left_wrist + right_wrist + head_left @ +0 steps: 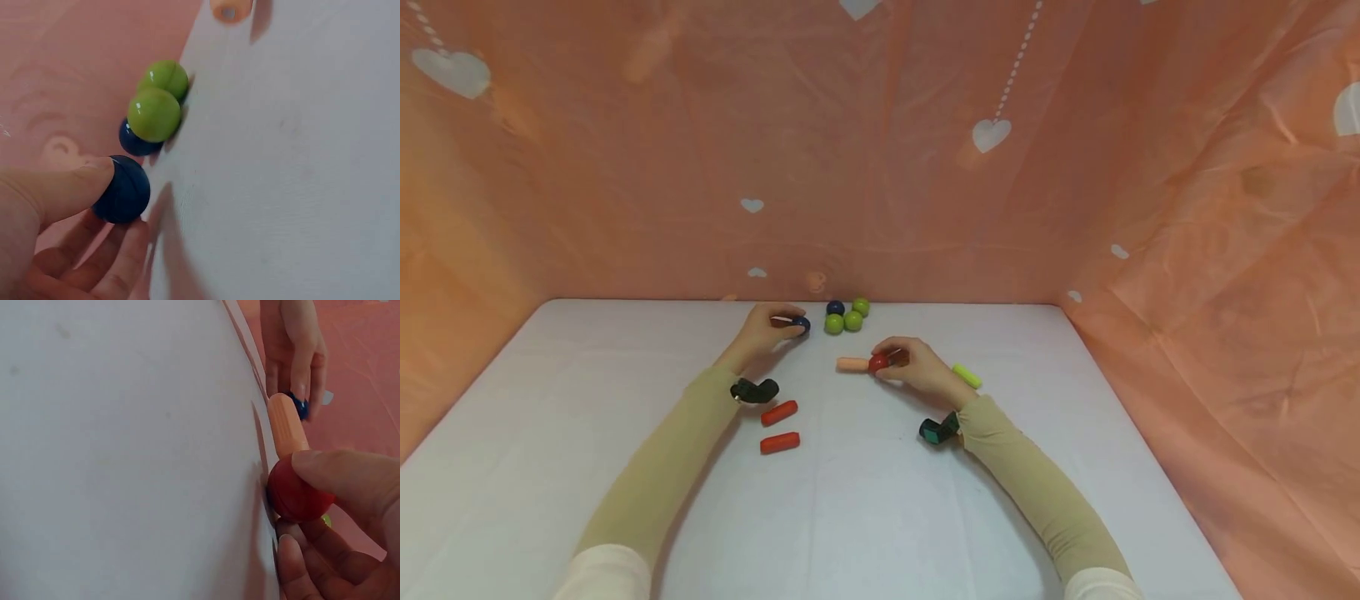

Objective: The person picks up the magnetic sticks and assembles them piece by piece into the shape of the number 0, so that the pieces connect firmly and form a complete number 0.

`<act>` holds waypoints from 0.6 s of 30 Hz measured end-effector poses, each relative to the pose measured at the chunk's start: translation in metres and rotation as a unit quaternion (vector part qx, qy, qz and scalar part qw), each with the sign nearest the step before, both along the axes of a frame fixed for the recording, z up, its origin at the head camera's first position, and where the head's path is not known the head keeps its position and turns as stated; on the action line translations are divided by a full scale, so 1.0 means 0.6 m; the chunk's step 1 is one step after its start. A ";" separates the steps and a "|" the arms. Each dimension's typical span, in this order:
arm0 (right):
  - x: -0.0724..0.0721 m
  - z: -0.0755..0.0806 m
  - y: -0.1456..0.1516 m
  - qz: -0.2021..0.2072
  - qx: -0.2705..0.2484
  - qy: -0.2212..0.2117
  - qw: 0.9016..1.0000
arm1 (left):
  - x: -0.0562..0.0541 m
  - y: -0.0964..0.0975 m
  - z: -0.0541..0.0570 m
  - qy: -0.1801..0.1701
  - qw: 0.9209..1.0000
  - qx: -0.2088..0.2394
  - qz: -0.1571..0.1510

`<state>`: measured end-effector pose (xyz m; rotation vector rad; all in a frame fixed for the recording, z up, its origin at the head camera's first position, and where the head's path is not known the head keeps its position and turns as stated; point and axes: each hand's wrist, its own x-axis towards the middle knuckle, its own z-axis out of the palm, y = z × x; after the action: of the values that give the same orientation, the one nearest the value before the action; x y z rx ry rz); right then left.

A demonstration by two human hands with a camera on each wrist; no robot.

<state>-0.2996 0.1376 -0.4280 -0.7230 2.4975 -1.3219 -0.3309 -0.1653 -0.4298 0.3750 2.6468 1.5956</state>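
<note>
Fingers (292, 562) of my right hand (919, 367) pinch a red ball (878, 363) abutting a peach peg (852, 364), my left hand (760, 330) a blue ball (804, 326), both toward the table's (1000, 321) far edge; I'd keep peg and ball aligned.

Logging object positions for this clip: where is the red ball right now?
In the head view, the red ball is near mid-picture, pinched by the right hand, at the right end of the peach stick.
</note>
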 end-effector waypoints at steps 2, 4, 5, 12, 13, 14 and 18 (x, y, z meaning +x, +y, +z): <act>-0.002 -0.001 0.002 0.000 0.002 0.002 1.000 | 0.012 -0.002 0.002 -0.007 1.000 0.002 -0.013; -0.005 -0.003 0.003 0.003 0.000 0.004 1.000 | 0.027 0.000 0.004 -0.022 0.999 0.003 -0.026; -0.006 -0.003 0.004 0.003 -0.001 0.003 1.000 | 0.033 0.002 0.004 -0.027 0.999 0.003 -0.033; -0.005 0.000 0.003 -0.004 -0.003 -0.004 1.000 | 0.065 0.023 0.004 -0.040 0.996 -0.004 -0.075; -0.005 0.000 0.003 -0.006 -0.002 -0.005 1.000 | 0.067 0.027 0.004 -0.039 0.996 -0.006 -0.077; -0.005 0.000 0.003 -0.008 -0.002 -0.009 1.000 | 0.069 0.030 0.004 -0.039 0.996 -0.008 -0.077; -0.006 -0.002 0.002 -0.008 -0.004 -0.014 1.000 | 0.074 0.043 0.005 -0.031 0.996 -0.023 -0.080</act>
<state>-0.3030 0.1389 -0.4291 -0.6831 2.4832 -1.3379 -0.2864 -0.1392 -0.4268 0.5120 2.5311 1.4712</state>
